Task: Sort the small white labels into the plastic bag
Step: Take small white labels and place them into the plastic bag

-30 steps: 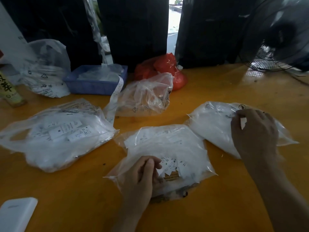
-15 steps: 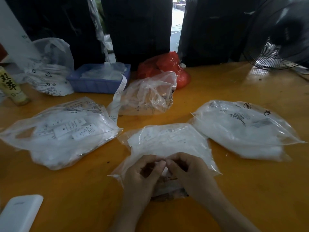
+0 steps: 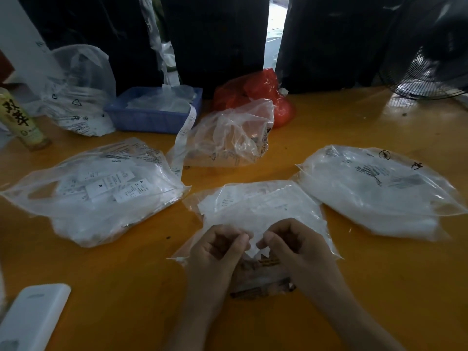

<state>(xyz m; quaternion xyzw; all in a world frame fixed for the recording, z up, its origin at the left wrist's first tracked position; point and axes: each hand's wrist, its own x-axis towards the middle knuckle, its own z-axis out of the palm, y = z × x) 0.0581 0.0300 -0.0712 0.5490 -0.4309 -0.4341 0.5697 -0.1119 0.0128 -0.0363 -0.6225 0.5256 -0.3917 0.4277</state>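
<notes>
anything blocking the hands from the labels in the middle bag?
Nothing visible. The left hand and right hand are already at the near opening of the middle bag, fingers curled around small white labels.

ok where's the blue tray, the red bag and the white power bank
blue tray point(image 3: 145, 120): head view, on its front wall
red bag point(image 3: 255, 86): head view, on its upper crumpled part
white power bank point(image 3: 35, 317): head view, on the middle of its top face
</notes>
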